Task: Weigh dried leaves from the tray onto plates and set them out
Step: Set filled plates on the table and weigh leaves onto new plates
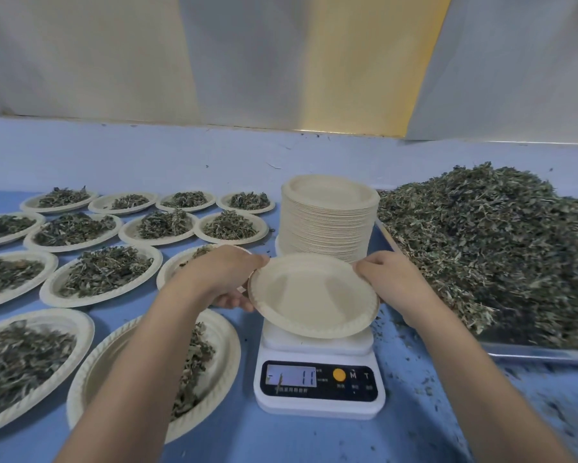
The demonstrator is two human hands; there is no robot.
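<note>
On my feed, both hands held one empty plate (314,295) by its rim. The left hand (227,279) had its fingers curled round the left edge. The right hand (391,282) gripped the right edge, though I could not see its fingers under the plate.

The plate spanned the gap between the two sets of fingers, so neither hand was nearer. It was round, with no long axis, and tipped a little toward me.

Directly below the fingers sat the scale (317,379). The plate's near rim covered the platform, and I could not tell whether they touched. The display showed a minus sign and digits, which I took to mean the plate's weight was not yet on it. I judged the next move to be straight down from the fingers.

Just beyond the fingertips stood the stack (329,215) of spare plates. Near the right fingers, to their right, lay the tray (531,354) heaped with leaves (481,245). Left of the left fingers, filled plates (48,290) lay in rows, one partly hidden behind the left hand.
</note>
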